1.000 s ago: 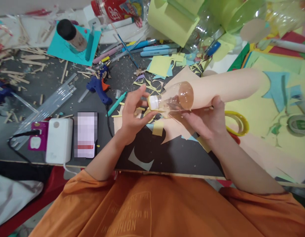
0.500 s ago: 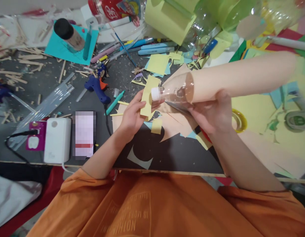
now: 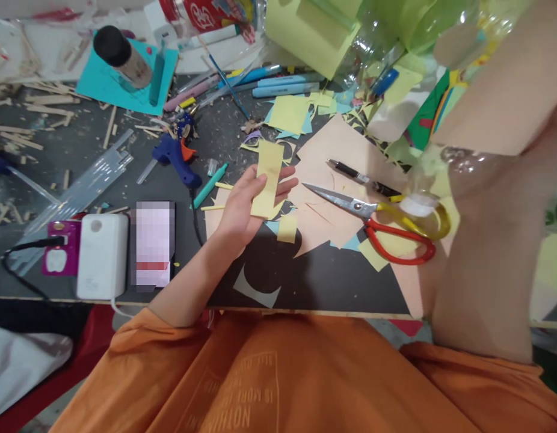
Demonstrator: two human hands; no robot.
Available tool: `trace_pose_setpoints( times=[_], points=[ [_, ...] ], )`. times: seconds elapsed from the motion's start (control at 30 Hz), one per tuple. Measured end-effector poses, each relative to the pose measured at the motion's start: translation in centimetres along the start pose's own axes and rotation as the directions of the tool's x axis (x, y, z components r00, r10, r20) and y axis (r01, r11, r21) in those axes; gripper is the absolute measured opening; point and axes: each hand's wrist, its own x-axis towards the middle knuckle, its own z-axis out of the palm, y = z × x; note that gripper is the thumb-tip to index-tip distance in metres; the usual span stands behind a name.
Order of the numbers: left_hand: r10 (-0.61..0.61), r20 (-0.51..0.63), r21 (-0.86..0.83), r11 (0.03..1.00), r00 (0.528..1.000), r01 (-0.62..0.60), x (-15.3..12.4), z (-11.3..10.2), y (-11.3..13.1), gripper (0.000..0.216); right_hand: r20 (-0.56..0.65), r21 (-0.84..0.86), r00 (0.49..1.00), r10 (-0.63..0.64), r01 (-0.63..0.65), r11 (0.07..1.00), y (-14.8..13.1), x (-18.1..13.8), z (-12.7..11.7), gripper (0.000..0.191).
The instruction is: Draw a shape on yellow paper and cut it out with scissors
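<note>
Pinching a narrow, pale yellow paper strip [image 3: 268, 171] under the thumb, the person's left grip [image 3: 242, 201] hangs over the dark table [image 3: 337, 282], its other fingers showing past the strip's right edge. Well to its right, the right grip [image 3: 548, 138] is blurred and its fingers are hidden; it appears closed on a long peach paper tube [image 3: 499, 84], raised above the clutter, with a clear plastic bottle top [image 3: 468, 163] and its white screw cap [image 3: 418, 205] hanging below and left of that grip.

Between the two grips lie a black pen [image 3: 362, 178] and scissors with one yellow and one red handle [image 3: 367, 209], blades pointing toward the left grip. In view, the cap overlaps the yellow handle; whether they touch cannot be told. A dip of the right grip could knock the bottle top against the handles and swing the blades toward the left fingers. Squeezing too hard there could dent the paper tube.

The strip, held by so little, could bend or slip among the scraps below the left grip if the thumb eases. Left of that grip, a blue glue gun [image 3: 174, 159] trails a black cord [image 3: 198, 225] near the forearm [image 3: 192, 273]; a careless pull back might catch it.
</note>
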Motion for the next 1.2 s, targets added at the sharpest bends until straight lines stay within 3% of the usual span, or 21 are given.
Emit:
trace_pose_setpoints(
  times=[0.07,0.13,0.2,0.3,0.43,0.6,0.67,0.73,0.87,0.97,1.1,1.2],
  points=[
    [-0.008,-0.014,-0.006,1.000,1.000,0.007,0.1,0.0,0.1,0.024,-0.035,0.036,0.991,0.132,-0.131,0.991,-0.8,0.1,-0.9,0.044],
    [0.024,-0.068,0.014,1.000,0.997,-0.023,0.2,-0.1,0.0,0.027,0.044,-0.212,0.971,0.236,-0.222,0.952,-2.1,0.2,-1.2,0.036],
    [0.092,-0.150,0.062,0.995,0.984,-0.084,0.4,-0.3,-0.3,0.030,0.169,-0.551,0.952,0.257,-0.125,0.825,-3.3,0.5,-0.6,0.039],
    [0.218,-0.256,0.173,0.969,0.942,-0.177,0.8,-1.2,-1.0,0.031,0.249,-0.764,0.934,0.258,0.025,0.645,-4.4,1.3,1.2,0.048],
    [0.306,-0.272,0.287,0.931,0.912,-0.227,1.2,-2.9,-1.7,0.036,0.349,-0.824,0.902,0.253,0.167,0.541,-3.8,2.7,3.4,0.065],
    [0.276,-0.233,0.300,0.933,0.933,-0.200,1.1,-3.3,-1.9,0.037,0.338,-0.852,0.941,0.002,0.306,0.424,-2.6,3.2,4.6,0.066],
    [0.227,-0.280,0.207,0.963,0.933,-0.173,0.9,-2.6,-1.5,0.030,0.373,-0.818,0.921,-0.110,0.382,0.430,-2.7,2.2,4.7,0.060],
    [0.183,-0.343,0.066,0.983,0.922,-0.171,0.7,-1.6,-1.0,0.024,0.379,-0.785,0.911,-0.162,0.409,0.465,-2.8,0.6,4.8,0.038],
    [0.179,-0.352,0.021,0.983,0.919,-0.184,0.6,-0.6,-0.5,0.021,0.442,-0.776,0.896,0.045,0.356,0.521,-2.1,-2.1,4.8,0.016],
    [0.140,-0.360,0.015,0.989,0.922,-0.144,0.7,-0.8,-0.7,0.028,0.445,-0.771,0.893,0.071,0.341,0.538,-0.9,-2.7,4.5,0.015],
    [0.152,-0.375,0.076,0.988,0.915,-0.133,0.6,-0.9,-1.0,0.032,0.369,-0.802,0.926,0.083,0.272,0.532,-0.7,-3.4,3.9,0.018],
    [0.169,-0.396,0.078,0.986,0.903,-0.150,0.2,-0.3,-0.6,0.030,0.452,-0.718,0.891,-0.041,0.390,0.576,-1.9,-4.9,3.5,0.027]
  ],
)
